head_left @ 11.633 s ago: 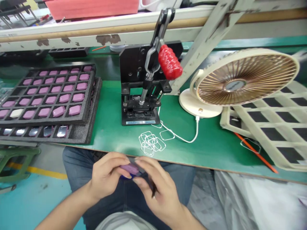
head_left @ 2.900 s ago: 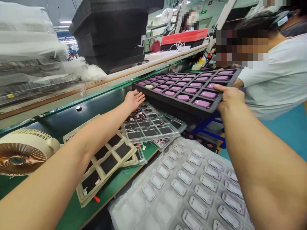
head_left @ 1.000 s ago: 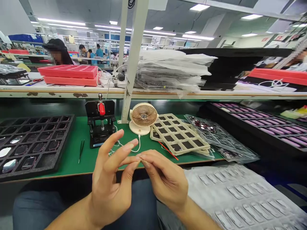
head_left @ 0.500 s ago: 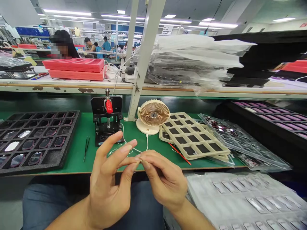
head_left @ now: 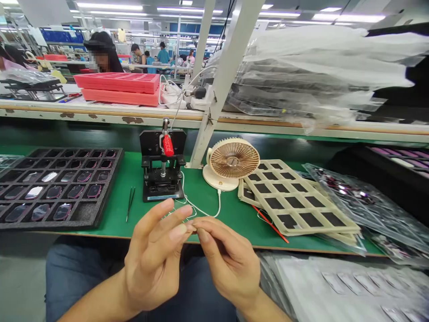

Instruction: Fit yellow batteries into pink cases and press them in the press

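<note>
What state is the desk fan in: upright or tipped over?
Upright: the desk fan stands on its round base on the green bench, not lying over.

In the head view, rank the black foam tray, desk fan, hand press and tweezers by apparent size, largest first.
1. Black foam tray
2. Desk fan and hand press: they look about alike, so unranked
3. Tweezers
</note>
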`<state>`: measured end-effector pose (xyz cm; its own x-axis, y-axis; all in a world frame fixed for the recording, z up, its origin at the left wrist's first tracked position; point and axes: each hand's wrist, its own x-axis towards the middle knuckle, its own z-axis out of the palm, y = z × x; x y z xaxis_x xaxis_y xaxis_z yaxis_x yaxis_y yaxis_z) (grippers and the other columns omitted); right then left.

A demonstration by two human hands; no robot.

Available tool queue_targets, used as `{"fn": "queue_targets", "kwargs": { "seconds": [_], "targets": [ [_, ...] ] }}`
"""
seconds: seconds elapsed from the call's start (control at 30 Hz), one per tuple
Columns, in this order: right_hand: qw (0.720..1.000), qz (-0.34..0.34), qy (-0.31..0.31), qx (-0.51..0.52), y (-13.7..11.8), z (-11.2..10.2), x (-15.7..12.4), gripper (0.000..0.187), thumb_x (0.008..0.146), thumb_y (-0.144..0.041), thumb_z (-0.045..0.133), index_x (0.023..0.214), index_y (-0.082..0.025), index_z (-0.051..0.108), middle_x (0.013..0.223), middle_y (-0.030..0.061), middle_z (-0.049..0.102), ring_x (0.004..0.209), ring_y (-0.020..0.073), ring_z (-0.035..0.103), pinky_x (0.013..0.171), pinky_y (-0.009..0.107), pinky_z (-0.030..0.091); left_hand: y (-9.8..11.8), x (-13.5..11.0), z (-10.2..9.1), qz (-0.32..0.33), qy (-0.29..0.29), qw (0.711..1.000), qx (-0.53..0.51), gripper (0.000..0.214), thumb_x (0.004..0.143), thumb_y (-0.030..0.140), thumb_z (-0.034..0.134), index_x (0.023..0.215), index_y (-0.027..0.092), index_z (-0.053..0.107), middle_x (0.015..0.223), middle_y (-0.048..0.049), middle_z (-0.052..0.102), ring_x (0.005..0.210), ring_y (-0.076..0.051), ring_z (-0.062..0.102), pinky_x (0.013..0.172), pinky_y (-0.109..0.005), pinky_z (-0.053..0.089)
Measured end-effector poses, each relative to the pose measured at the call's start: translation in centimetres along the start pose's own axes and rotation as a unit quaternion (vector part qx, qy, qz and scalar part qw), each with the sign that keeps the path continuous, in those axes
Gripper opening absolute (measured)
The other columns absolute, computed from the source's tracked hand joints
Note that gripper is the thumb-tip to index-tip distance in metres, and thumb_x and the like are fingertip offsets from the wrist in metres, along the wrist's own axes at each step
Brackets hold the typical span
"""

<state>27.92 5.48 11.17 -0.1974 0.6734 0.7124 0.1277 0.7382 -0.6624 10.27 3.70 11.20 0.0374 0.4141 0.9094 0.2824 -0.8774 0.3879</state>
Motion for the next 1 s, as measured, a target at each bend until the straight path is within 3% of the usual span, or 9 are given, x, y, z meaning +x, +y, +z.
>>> {"fn": "queue_targets", "kwargs": {
  "seconds": [0.17,0.4,0.57,0.67,0.87,1.0],
  "targets": [
    [1.000,-0.011,-0.016,0.024,1.1,1.1,0.0,0.040,0.100,0.003,0.062,0.126,-0.024,0.075,0.113,0.0049,0.081,0.103,0.0162,0.078,0.092,0.026,0.064,-0.6,-0.6,-0.7,-0.010,-0.001,1.000,0.015,0.093,0.083,-0.028,0.057,0.162,0.020,0.047,0.169,-0.0142,0.039,0.137,-0.030,0.070,0.103,-0.041,0.072],
    [0.999,-0.032,-0.013,-0.014,1.7,2.0,0.4,0.041,0.098,0.005,0.061,0.126,-0.023,0.073,0.115,0.0072,0.080,0.101,0.0183,0.078,0.090,0.030,0.066,-1.7,-1.5,-1.4,0.033,-0.010,0.997,0.065,0.078,0.089,-0.023,0.054,0.158,0.014,0.046,0.173,-0.0161,0.037,0.140,-0.030,0.067,0.101,-0.036,0.072],
    [0.992,-0.085,-0.047,-0.085,2.0,2.4,0.4,0.046,0.097,0.007,0.061,0.134,-0.019,0.069,0.119,0.0102,0.079,0.106,0.0202,0.077,0.092,0.035,0.066,-2.6,-2.5,-2.0,0.062,-0.017,0.989,0.137,0.052,0.088,-0.022,0.061,0.130,0.008,0.061,0.173,-0.0178,0.038,0.140,-0.033,0.067,0.101,-0.039,0.072],
    [0.989,-0.087,-0.062,-0.099,2.5,2.8,0.4,0.045,0.097,0.008,0.062,0.133,-0.019,0.068,0.117,0.0104,0.079,0.107,0.0206,0.077,0.091,0.036,0.067,-2.8,-2.6,-2.2,0.067,-0.026,0.983,0.171,0.049,0.085,-0.025,0.062,0.121,0.007,0.063,0.174,-0.0168,0.039,0.141,-0.032,0.067,0.100,-0.038,0.073],
    [0.978,-0.130,-0.063,-0.151,4.2,3.8,0.1,0.036,0.099,0.000,0.066,0.131,-0.018,0.068,0.110,0.0116,0.080,0.099,0.0236,0.078,0.083,0.040,0.065,-2.8,-3.0,-2.5,0.038,-0.051,0.978,0.199,0.053,0.088,-0.022,0.065,0.133,0.005,0.062,0.174,-0.0198,0.037,0.143,-0.033,0.065,0.104,-0.043,0.072],
    [0.984,-0.098,-0.047,-0.143,4.5,4.3,-0.1,0.030,0.099,-0.001,0.068,0.122,-0.020,0.069,0.105,0.0094,0.080,0.092,0.0220,0.076,0.082,0.039,0.063,-2.7,-3.7,-3.1,0.007,-0.036,0.981,0.189,0.063,0.093,-0.016,0.064,0.149,0.012,0.055,0.173,-0.0198,0.039,0.140,-0.033,0.067,0.099,-0.043,0.074]
  ]
}}
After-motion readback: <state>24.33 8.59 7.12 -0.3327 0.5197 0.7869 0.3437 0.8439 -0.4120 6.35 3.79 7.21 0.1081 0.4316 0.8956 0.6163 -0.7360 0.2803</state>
